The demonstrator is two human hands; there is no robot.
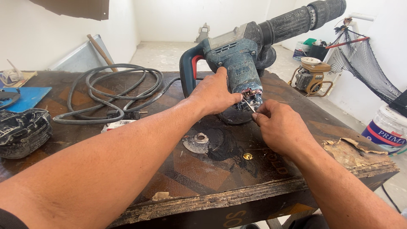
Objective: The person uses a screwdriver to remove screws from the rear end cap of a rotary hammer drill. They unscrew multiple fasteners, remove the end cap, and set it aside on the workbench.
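Blue-green plastic and dark metal filled my view: the demolition hammer (250,46) lay tilted on the bench (203,169), its open motor end turned toward me. My left hand (214,93) was closed around that end of the housing, thumb and fingers pressed against it to keep it steady. My right hand (280,127) was pinched shut on a thin tool (249,106), a small screwdriver or pick as far as I could judge, with its tip pushed into the exposed windings and contacts (250,94). I took the step to be work inside the open motor end, probing or loosening a small part there. The next move, I judged, called for a firm left hold and a light, precise turn or pry with the right, since the parts were small and close together.

Just below the hammer lay a round dark cover (233,115), and nearer me a greasy disc with a bearing (198,141) and a small brass piece (248,156). The grey power cord (114,91) coiled to the left, well apart, beyond a black battered casing (23,131).

The tip of the tool and the part it touched were hidden among the windings, and my right fingers covered its handle. The hammer's front end ran out of the frame.
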